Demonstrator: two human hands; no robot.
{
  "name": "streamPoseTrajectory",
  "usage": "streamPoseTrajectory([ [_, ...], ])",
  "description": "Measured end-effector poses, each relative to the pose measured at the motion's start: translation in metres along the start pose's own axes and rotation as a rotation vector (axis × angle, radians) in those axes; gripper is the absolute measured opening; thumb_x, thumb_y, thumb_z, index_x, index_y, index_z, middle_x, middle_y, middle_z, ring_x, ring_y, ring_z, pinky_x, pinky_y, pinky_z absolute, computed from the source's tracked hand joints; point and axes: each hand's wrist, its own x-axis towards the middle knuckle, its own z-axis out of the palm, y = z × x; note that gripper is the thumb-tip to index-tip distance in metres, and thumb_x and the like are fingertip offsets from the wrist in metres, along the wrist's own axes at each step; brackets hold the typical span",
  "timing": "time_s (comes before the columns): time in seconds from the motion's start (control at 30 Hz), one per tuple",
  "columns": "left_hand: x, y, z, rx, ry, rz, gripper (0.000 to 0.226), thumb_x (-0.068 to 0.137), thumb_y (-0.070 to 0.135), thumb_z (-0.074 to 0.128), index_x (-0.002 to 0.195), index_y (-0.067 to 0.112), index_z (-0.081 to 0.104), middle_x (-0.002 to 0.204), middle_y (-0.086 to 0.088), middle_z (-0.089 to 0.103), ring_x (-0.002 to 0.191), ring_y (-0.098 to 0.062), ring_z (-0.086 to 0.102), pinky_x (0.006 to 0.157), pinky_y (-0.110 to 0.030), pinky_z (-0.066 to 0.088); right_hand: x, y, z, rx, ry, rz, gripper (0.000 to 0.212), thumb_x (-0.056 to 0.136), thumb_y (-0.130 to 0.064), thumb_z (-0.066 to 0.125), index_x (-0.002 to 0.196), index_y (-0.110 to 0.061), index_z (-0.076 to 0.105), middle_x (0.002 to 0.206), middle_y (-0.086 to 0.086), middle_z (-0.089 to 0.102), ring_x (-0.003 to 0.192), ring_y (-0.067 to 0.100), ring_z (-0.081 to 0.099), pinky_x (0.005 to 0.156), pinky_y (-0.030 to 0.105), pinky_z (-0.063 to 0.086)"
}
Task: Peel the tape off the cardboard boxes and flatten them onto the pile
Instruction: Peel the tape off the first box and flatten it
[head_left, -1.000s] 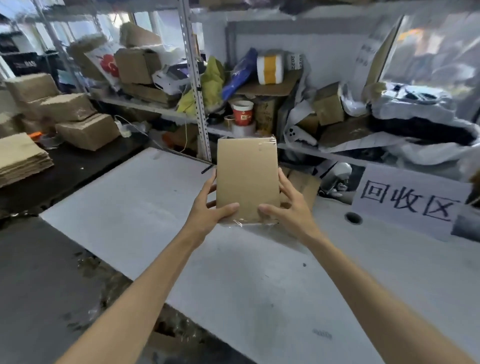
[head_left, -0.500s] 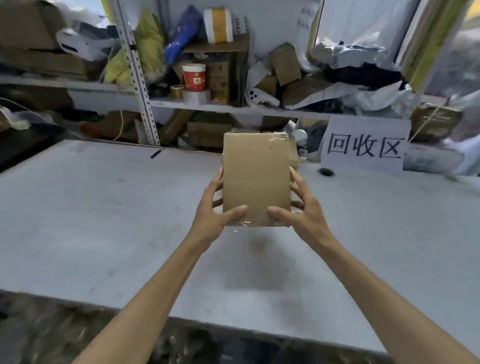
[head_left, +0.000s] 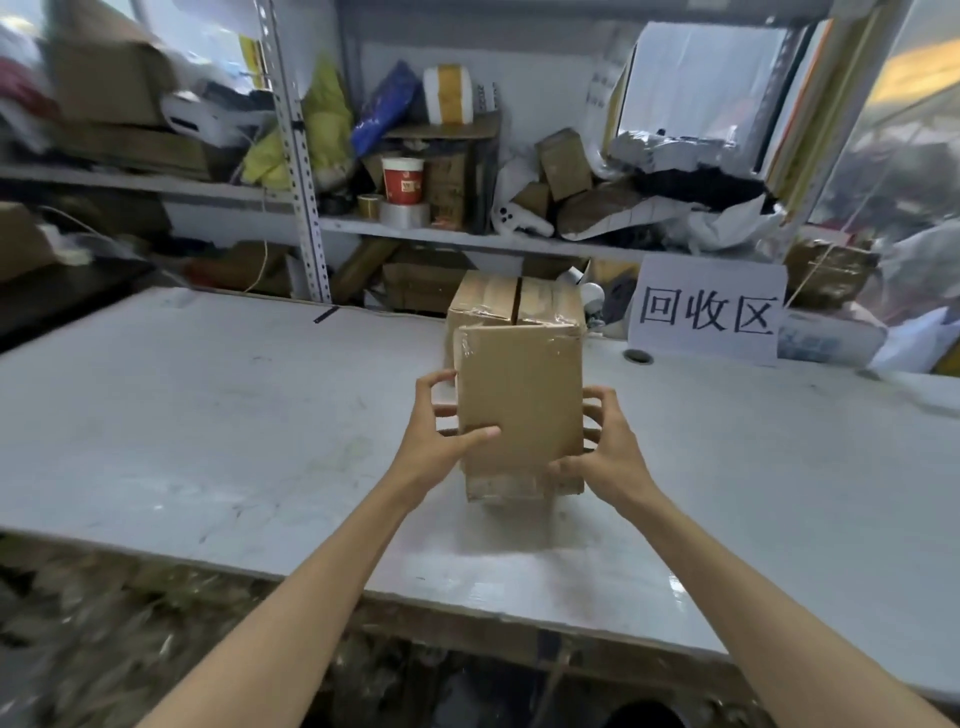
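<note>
A small brown cardboard box with clear tape along its top seam and edges stands on or just above the grey table, in the middle of the view. My left hand grips its left side, thumb across the front face. My right hand grips its right side near the lower corner. The top flaps meet at a dark seam under the tape. The box's back and underside are hidden.
A white paper sign with black characters stands at the table's back right beside a round hole. Behind the table, metal shelves hold boxes, tape rolls, a red cup and bags. Debris lies below the table's front edge.
The box has come down toward the table and tilted so that its taped top shows. The view has turned right and down; the stacks of flat cardboard at the left are out of view.
</note>
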Motion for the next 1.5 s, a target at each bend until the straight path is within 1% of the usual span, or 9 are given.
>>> streamPoseTrajectory([
  [0.1, 0.014, 0.001, -0.003, 0.062, 0.082, -0.021, 0.073, 0.065, 0.037, 0.090, 0.114, 0.047, 0.038, 0.128, -0.004, 0.044, 0.124, -0.023, 0.045, 0.086, -0.022, 0.045, 0.004, 0.011, -0.004, 0.074, -0.009, 0.008, 0.082, 0.051, 0.018, 0.070, 0.115, -0.025, 0.041, 0.119, 0.003, 0.055, 0.097, 0.024, 0.062, 0.057, 0.029, 0.055],
  [0.2, 0.032, 0.008, -0.002, 0.076, 0.003, -0.046, 0.121, 0.054, 0.038, 0.092, 0.146, 0.042, 0.013, 0.156, -0.007, 0.021, 0.141, -0.025, 0.030, 0.107, -0.031, 0.037, 0.011, 0.020, -0.009, 0.098, -0.034, -0.018, 0.079, 0.046, 0.011, 0.066, 0.112, -0.025, 0.042, 0.117, 0.004, 0.056, 0.096, 0.025, 0.061, 0.055, 0.029, 0.053],
  [0.33, 0.044, 0.015, 0.009, 0.052, -0.063, 0.050, 0.128, 0.053, 0.017, 0.097, 0.145, 0.045, 0.012, 0.146, -0.001, 0.036, 0.117, -0.006, 0.048, 0.073, -0.011, 0.052, 0.018, 0.024, -0.008, 0.086, -0.009, -0.088, 0.063, 0.056, 0.009, 0.064, 0.108, -0.020, 0.042, 0.108, 0.003, 0.059, 0.092, 0.023, 0.061, 0.060, 0.023, 0.053],
  [0.5, 0.035, 0.012, 0.005, 0.181, 0.028, 0.183, 0.132, 0.048, 0.020, 0.099, 0.145, 0.045, 0.013, 0.129, 0.026, 0.037, 0.116, 0.009, 0.046, 0.077, -0.013, 0.053, 0.020, -0.003, -0.001, 0.010, 0.150, -0.197, 0.077, 0.075, -0.014, 0.079, 0.135, -0.032, 0.034, 0.129, -0.028, 0.043, 0.118, -0.002, 0.048, 0.095, 0.015, 0.043],
  [0.67, 0.024, 0.019, -0.007, 0.279, 0.130, 0.270, 0.139, 0.044, 0.022, 0.098, 0.154, 0.030, 0.013, 0.138, 0.001, 0.036, 0.126, -0.018, 0.048, 0.091, -0.033, 0.057, 0.020, -0.046, 0.013, -0.347, 0.113, -0.505, 0.054, 0.078, -0.033, 0.077, 0.128, -0.024, 0.058, 0.137, -0.010, 0.052, 0.136, 0.012, 0.033, 0.112, 0.033, 0.030],
  [0.87, 0.017, 0.040, -0.009, 0.629, 0.300, 0.437, 0.129, 0.049, 0.063, 0.083, 0.153, 0.030, 0.013, 0.125, 0.007, 0.032, 0.115, -0.020, 0.043, 0.082, -0.047, 0.055, 0.020, -0.078, 0.042, -0.326, 0.159, -0.449, 0.030, 0.075, -0.036, 0.078, 0.095, -0.014, 0.074, 0.106, -0.006, 0.066, 0.102, 0.013, 0.058, 0.089, 0.037, 0.049],
  [1.03, 0.016, 0.035, -0.012, 0.784, 0.334, 0.469, 0.134, 0.046, 0.053, 0.093, 0.150, 0.034, 0.010, 0.131, 0.005, 0.031, 0.110, -0.017, 0.037, 0.080, -0.050, 0.052, 0.020, -0.084, 0.050, -0.317, 0.246, -0.424, 0.017, 0.066, -0.013, 0.085, 0.075, -0.011, 0.071, 0.078, -0.003, 0.065, 0.070, 0.014, 0.061, 0.069, 0.038, 0.053],
  [1.2, 0.015, 0.035, -0.015, 0.763, 0.331, 0.422, 0.135, 0.043, 0.066, 0.085, 0.150, 0.037, 0.008, 0.129, 0.008, 0.028, 0.108, -0.011, 0.030, 0.081, -0.048, 0.052, 0.019, -0.079, 0.047, -0.200, 0.242, -0.305, 0.026, 0.066, -0.021, 0.087, 0.077, -0.018, 0.063, 0.079, -0.005, 0.061, 0.067, 0.007, 0.058, 0.060, 0.012, 0.047],
  [1.5, 0.015, 0.035, -0.021, 0.779, 0.317, 0.378, 0.136, 0.047, 0.056, 0.092, 0.151, 0.027, 0.010, 0.133, -0.005, 0.030, 0.114, -0.021, 0.035, 0.090, -0.051, 0.050, 0.025, -0.080, 0.041, 0.185, 0.120, -0.064, 0.015, 0.072, -0.001, 0.080, 0.078, -0.012, 0.072, 0.074, 0.006, 0.072, 0.069, 0.018, 0.069, 0.064, 0.029, 0.059],
])
